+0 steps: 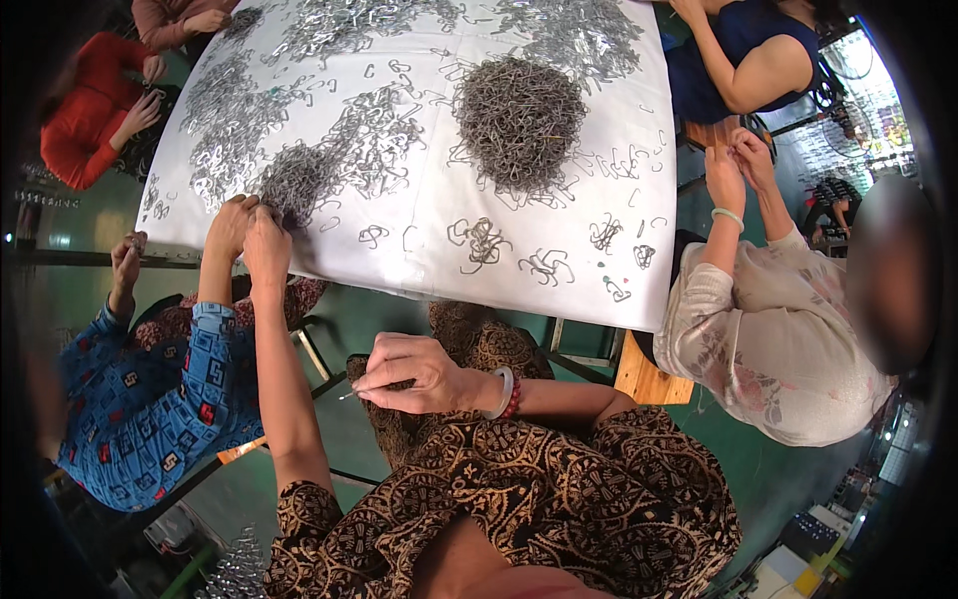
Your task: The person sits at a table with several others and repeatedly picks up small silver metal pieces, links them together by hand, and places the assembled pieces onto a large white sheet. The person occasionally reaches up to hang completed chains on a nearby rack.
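Observation:
My left hand reaches to the near left edge of the white-covered table, beside a dark pile of bent wire hooks. Its fingers are closed, and what they hold, if anything, is hidden. A co-worker's hand in a blue patterned sleeve is right against it on the left. Over my lap, my right hand is closed in a pinch around a thin metal piece, whose pale tip sticks out to the left. The rest of that piece is covered by the fingers.
A large heap of wire hooks sits right of the table's middle. Small clusters of hooks lie near the front edge, and shinier hooks spread at left. Co-workers sit at both sides; a wooden stool stands at right.

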Demonstrator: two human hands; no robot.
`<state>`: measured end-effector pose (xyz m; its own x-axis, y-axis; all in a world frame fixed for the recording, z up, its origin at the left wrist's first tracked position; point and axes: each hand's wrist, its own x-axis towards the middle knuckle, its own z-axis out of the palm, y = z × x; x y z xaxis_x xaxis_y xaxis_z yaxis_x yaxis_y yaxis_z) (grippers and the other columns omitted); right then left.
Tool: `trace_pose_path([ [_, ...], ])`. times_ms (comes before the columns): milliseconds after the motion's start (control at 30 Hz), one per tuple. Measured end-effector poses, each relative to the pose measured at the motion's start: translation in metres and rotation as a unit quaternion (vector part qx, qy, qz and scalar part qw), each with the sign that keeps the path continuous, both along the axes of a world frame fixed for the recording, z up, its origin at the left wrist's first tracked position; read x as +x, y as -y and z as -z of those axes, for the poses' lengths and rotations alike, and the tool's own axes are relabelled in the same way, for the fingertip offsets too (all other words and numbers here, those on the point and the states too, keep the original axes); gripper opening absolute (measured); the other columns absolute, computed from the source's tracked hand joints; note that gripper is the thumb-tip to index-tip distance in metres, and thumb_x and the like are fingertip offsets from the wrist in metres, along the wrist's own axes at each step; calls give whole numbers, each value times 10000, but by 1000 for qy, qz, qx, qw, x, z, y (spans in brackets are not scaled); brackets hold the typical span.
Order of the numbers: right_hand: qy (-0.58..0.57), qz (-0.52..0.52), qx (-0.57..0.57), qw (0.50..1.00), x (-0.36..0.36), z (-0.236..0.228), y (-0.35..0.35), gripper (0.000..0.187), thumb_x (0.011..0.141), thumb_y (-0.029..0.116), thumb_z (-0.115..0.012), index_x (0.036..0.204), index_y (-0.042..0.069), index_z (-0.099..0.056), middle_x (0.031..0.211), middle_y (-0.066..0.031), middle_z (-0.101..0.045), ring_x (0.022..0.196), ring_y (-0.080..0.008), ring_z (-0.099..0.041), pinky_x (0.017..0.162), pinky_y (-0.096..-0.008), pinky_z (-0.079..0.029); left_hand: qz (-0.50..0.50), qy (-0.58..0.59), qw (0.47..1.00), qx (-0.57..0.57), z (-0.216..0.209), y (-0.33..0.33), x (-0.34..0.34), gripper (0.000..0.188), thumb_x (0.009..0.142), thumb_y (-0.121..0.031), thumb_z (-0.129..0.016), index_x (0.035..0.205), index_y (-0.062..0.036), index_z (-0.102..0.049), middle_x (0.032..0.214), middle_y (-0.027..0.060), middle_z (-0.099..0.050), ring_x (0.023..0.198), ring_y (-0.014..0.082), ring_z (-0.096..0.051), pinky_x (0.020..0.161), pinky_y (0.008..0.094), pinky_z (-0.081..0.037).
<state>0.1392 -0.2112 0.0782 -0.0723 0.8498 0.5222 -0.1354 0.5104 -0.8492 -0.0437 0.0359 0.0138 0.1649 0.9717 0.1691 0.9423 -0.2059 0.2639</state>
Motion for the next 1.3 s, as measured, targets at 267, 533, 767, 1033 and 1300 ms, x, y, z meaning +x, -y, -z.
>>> trace_pose_path([
  [267,11,-15,-71,997,-3,10,11,126,776,-21,-720,891,29,-709,782,-45,-625,682,-174,-570,577,-303,-454,154,136,975,-79,-56,44,25,185,839,75,-519,981,17,-624,938,220,-664,878,374,-637,763,422,-486],
  [533,56,26,13,998,9,10,32,138,766,-37,-726,895,3,-699,803,-71,-651,674,-178,-589,578,-297,-475,461,88,830,-301,-71,80,135,171,877,-145,-629,963,-19,-706,877,146,-706,811,290,-673,744,362,-512],
  [767,85,15,-5,996,10,-7,31,166,759,-61,-707,911,4,-701,818,-82,-659,719,-210,-623,654,-314,-519,425,265,860,-102,-40,117,203,257,883,-169,-614,1056,16,-663,944,190,-678,865,359,-657,797,420,-526],
  [1033,65,-11,-16,998,6,-8,19,196,736,-92,-718,907,5,-708,794,-67,-642,675,-190,-593,596,-298,-475,238,262,932,-77,-32,101,90,109,830,-137,-640,867,-74,-721,855,131,-680,845,322,-655,759,414,-527],
  [1300,8,-22,-72,997,3,-16,7,154,761,-86,-700,889,0,-706,750,-59,-623,639,-145,-564,551,-268,-441,87,140,985,47,-7,35,35,116,809,-127,-688,893,-64,-738,841,140,-616,855,331,-616,754,434,-515],
])
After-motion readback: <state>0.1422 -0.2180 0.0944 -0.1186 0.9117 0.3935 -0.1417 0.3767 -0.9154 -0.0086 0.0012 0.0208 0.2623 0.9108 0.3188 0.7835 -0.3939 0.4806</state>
